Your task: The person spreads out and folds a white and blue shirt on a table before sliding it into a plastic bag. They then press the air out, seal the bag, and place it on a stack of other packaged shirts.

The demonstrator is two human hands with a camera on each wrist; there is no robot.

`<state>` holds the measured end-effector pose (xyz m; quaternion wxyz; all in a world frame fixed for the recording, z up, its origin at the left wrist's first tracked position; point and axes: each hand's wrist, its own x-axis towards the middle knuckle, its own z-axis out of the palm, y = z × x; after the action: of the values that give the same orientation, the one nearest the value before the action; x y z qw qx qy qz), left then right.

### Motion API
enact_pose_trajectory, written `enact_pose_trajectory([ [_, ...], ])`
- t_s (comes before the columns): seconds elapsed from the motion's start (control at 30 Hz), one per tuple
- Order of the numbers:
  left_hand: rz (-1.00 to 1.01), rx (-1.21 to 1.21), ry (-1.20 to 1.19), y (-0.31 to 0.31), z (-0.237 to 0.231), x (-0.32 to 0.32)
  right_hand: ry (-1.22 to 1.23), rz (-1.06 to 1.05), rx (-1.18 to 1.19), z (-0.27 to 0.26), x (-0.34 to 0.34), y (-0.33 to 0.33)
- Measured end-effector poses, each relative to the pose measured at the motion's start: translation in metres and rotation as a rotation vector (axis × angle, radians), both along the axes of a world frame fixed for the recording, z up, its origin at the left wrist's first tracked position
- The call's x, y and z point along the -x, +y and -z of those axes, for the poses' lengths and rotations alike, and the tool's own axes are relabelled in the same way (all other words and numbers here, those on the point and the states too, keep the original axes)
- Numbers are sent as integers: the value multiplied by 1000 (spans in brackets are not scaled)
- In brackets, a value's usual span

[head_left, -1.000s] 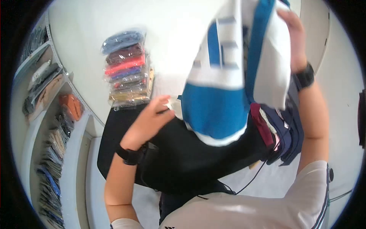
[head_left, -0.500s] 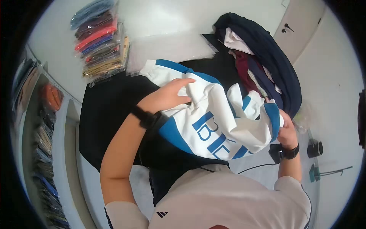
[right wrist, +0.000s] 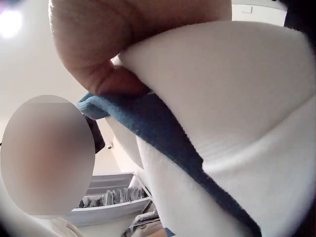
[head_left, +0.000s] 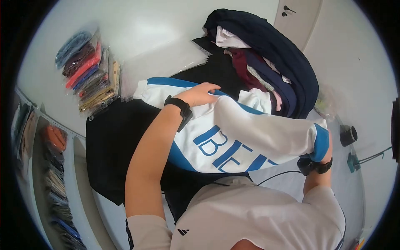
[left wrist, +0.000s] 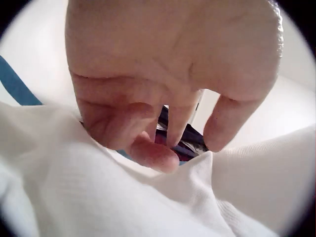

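Shirt laid partly over worktop. Left hand touches shirt's top, fingers apart, loosely bent; right hand pinches its blue-edged end.

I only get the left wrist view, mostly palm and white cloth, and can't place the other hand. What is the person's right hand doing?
Observer: The right hand holds the blue-trimmed end of the white and blue cloth garment.
Operator: Any print on that garment?
Observer: Yes, large blue letters on the side facing up.
Operator: What's over to the left?
Observer: A stack of folded clothes in clear plastic bags, by the black table's far left side.
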<state>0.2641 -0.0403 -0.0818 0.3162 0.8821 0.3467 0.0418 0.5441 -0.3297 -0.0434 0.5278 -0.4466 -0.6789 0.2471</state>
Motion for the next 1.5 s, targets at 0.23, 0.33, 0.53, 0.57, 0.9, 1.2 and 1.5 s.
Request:
enact_pose_trajectory([
  [0.23,67,5,-4,2,26,-24,14,-237,-61,-8,20,16],
  [0.33,57,-149,85,-7,9,-17,34,-240,-21,-4,18,7],
  [0.53,-529,-227,-556,-19,-68,103,38,-353,10,-14,47,3],
  [0.57,-694,-278,-644,-48,-99,120,-12,-469,-76,-17,59,11],
  [0.9,-819,-860,-696,-181,-304,441,460,-1148,-145,-67,247,53],
  [1.2,-720,-1223,-105,-80,-357,442,586,-1237,6,-59,255,74],
  [1.5,-977,-1099,-730,104,-184,163,688,-790,251,5,148,119],
])
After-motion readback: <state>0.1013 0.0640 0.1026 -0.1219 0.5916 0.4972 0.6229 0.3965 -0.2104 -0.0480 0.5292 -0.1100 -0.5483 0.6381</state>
